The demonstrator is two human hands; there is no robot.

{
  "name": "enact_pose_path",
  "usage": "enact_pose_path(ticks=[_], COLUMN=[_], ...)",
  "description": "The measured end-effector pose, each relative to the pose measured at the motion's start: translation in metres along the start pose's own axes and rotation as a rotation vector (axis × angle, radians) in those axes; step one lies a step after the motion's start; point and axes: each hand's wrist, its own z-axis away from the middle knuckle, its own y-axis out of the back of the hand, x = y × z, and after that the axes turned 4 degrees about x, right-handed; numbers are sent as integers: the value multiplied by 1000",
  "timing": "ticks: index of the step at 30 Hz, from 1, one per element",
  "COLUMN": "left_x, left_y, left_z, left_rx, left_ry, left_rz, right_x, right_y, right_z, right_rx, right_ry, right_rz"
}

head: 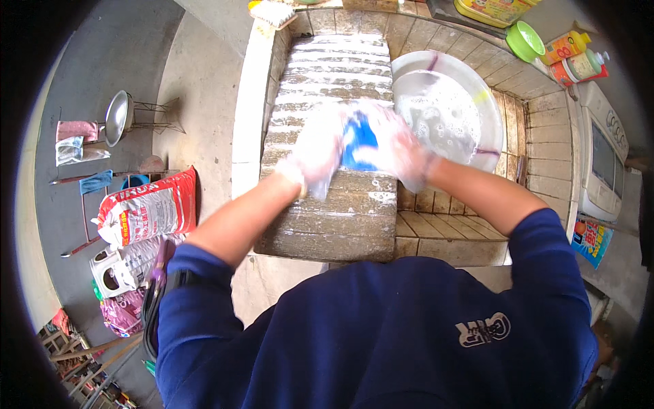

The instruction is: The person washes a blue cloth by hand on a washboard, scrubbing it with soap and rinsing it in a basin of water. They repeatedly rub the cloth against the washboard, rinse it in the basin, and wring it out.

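Observation:
A blue cloth [359, 142] is bunched between my two hands on a ridged stone washboard slab [327, 220]. My left hand [319, 145] grips its left side, and my right hand [399, 140] holds it from the right, with fingers curled over it. Both hands wear thin, clear plastic gloves and are blurred. White suds lie along the slab's upper ridges. Right of the slab, a pale round basin [488, 122] holds foamy water [439, 115] and stands inside a tiled sink.
Tiled sink walls [552, 128] enclose the basin. On the back ledge are a scrub brush [276, 14], a green bowl [525, 41] and several bottles [566, 47]. A washing machine [603, 148] stands at right. A red-and-white sack [148, 207] and a metal basin [119, 118] are at left.

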Motion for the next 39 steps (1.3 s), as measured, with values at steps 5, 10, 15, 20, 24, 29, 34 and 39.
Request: enact_pose_path(ticks=[5,10,15,20,24,29,34,39], left_x=[-74,-51,18,-61,-47,21,-71,-32], left_y=[-14,-17,5,-12,-10,12,-9,-10], left_z=[-87,-42,9,-65,-52,10,-57,-60], left_rx=[-38,54,-87,32,-44,63,4,-101], left_ry=[376,307,-159,220,352,-204,182,331], left_rz=[-372,-27,-222,-281,-20,-132,-295,-12], right_x=[69,46,29,58,45,-8,32,102], right_y=[-21,-13,-7,-7,-9,23,-12,-17], right_z=[-111,-59,15,-85,-74,-3,-93,-84], right_rx=[-144,-76,15,-136,22,-70,-27,-215], right_ry=[-331,-209,114,41,-115,199,-92,-159], right_rz=[71,-302,-47,495,-240,-282,45,-549])
